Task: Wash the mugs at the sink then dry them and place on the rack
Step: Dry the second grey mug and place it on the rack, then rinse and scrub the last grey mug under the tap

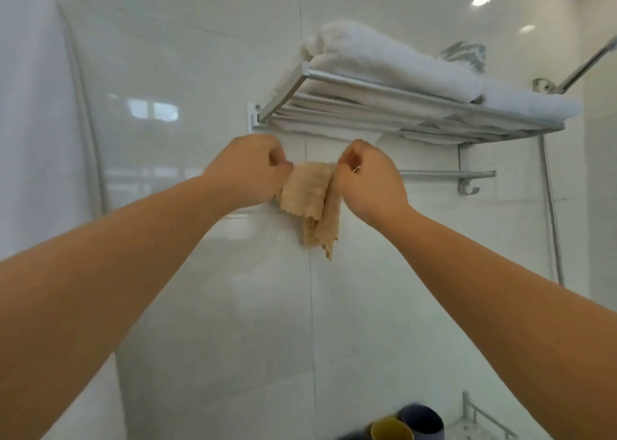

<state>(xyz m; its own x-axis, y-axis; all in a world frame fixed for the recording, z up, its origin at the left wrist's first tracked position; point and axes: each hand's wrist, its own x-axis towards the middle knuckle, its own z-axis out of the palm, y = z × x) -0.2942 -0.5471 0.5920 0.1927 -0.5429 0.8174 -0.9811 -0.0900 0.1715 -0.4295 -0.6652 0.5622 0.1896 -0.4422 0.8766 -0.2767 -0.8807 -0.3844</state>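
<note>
So, both arms up at the white tiled wall [207, 306]. Left hand [248, 169] and right hand [370, 175] each pinching a top corner of a small beige waffle-weave cloth [309, 199], fingers curled tight, cloth drooping between them just under a wall-mounted silver metal towel rack [400, 105]. Folded white towels [384, 62] stacked on top of that rack. Way down at the bottom edge: a yellow mug [392, 429] touching a dark blue-grey mug [422, 419], beside a wire corner shelf [484, 421]. Kinda blurry down there.
</note>
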